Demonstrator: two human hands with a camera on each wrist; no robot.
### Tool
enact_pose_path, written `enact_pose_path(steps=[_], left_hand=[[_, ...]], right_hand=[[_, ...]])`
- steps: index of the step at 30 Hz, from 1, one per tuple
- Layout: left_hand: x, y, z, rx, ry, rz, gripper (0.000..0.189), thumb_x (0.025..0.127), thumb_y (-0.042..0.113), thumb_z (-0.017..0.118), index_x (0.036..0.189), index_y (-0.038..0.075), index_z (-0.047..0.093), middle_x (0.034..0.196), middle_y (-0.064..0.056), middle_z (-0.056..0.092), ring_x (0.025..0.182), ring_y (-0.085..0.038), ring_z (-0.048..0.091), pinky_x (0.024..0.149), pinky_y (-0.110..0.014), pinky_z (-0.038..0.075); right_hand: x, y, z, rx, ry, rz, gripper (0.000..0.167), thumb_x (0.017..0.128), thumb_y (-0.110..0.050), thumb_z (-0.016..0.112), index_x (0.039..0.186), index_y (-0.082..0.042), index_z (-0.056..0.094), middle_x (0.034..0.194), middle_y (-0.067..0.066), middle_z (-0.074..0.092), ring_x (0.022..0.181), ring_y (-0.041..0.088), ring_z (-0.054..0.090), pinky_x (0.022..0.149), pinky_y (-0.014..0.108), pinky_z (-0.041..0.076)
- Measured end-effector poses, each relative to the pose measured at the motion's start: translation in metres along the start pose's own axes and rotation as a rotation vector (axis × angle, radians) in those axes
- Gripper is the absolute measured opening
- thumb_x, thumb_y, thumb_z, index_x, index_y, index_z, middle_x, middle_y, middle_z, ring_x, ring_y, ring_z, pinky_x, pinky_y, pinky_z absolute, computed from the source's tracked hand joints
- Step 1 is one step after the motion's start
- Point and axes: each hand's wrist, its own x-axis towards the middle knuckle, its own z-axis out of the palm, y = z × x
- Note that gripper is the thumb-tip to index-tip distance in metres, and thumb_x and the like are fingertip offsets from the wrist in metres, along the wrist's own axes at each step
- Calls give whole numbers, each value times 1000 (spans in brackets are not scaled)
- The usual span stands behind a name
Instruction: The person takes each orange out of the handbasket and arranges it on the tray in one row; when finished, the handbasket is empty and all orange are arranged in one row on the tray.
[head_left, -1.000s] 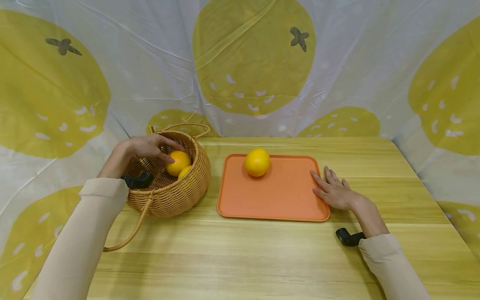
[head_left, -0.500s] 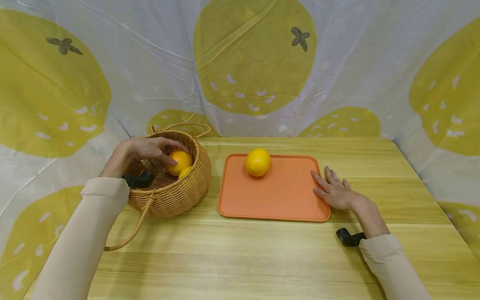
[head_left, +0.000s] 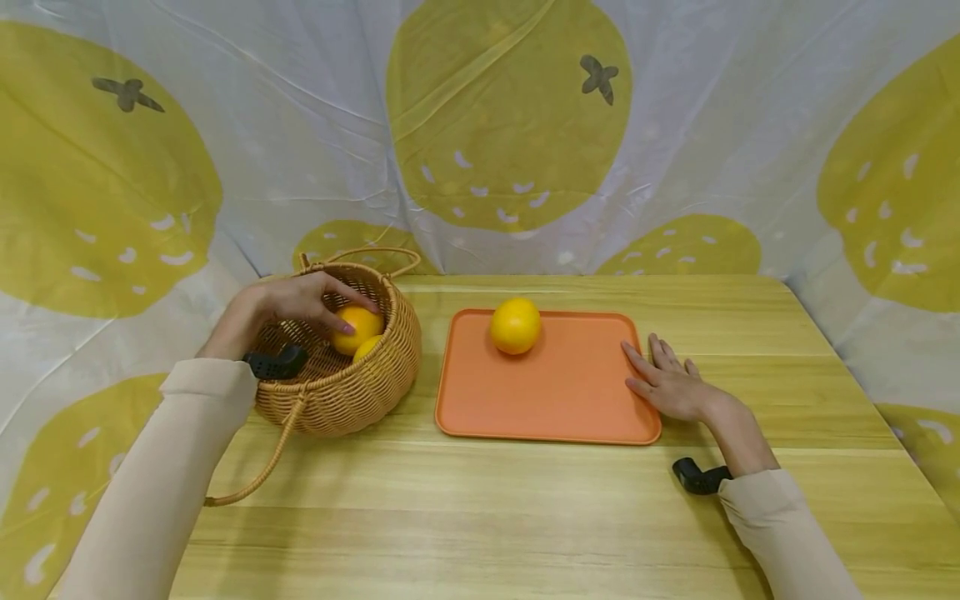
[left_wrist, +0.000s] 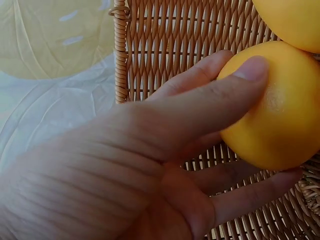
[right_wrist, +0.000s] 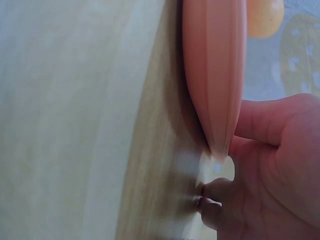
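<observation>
In the head view, my left hand [head_left: 303, 298] reaches into the wicker basket [head_left: 378, 387] and holds an orange [head_left: 356, 333]. The left wrist view has the thumb on top of this orange [left_wrist: 280, 115] and fingers around its side and underneath. A second orange [left_wrist: 295, 22] touches it inside the basket. To the right, a third orange [head_left: 515, 326] sits near the back edge of the coral tray [head_left: 547, 383]. My right hand [head_left: 675, 392] lies at the tray's right edge with fingers spread, thumb and a finger over the rim, the others on the table.
The wooden table [head_left: 480, 508] runs forward past the tray and basket. One basket handle [head_left: 262, 475] hangs down at the front, another [head_left: 405, 254] stands at the back. A lemon-print curtain [head_left: 322, 125] hangs behind the table.
My left hand and the orange it holds shift only very slightly within the basket. The right hand, the tray and the orange on it stay in place.
</observation>
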Motion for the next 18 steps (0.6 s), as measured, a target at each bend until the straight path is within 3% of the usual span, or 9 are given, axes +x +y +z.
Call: enact_pose_path(steps=[6,9,13,16,18], left_hand=[[-1,7,-2,26,23,2,48,94,16,77,140,10,66,146,-22,58,118,-26,53,84,-25,48],[-6,17,-7,62,43,-1,47,93,17,79,138,13,68,148,-19,58,123,-26,52,83,-24,45],[-16,32,-13,99,68,0,46,93,19,79,138,18,69,146,-16,59,113,-24,52,76,-23,44],[-27,42,-17,87,84,21,45,95,21,76,139,20,68,147,-13,59,114,-23,52,79,-22,46],[-36,48,-18,70,104,43,45,96,23,75,140,23,67,149,-10,58,126,-23,51,87,-22,47]], right_hand=[[0,0,-1,-12,3,-1,72,113,-38,40,166,-4,7,165,35,-21,153,57,-17,114,78,-13],[0,1,-1,-11,5,0,72,113,-37,40,166,-4,7,165,36,-21,153,57,-17,114,78,-13],[0,1,-1,-6,3,-2,71,113,-37,40,166,-4,7,165,36,-22,152,57,-18,114,78,-13],[1,1,0,-9,4,-3,72,113,-37,40,166,-4,7,165,36,-22,152,57,-18,114,78,-13],[1,1,0,-11,4,-1,72,113,-37,40,166,-4,6,165,36,-22,152,57,-18,114,78,-13]])
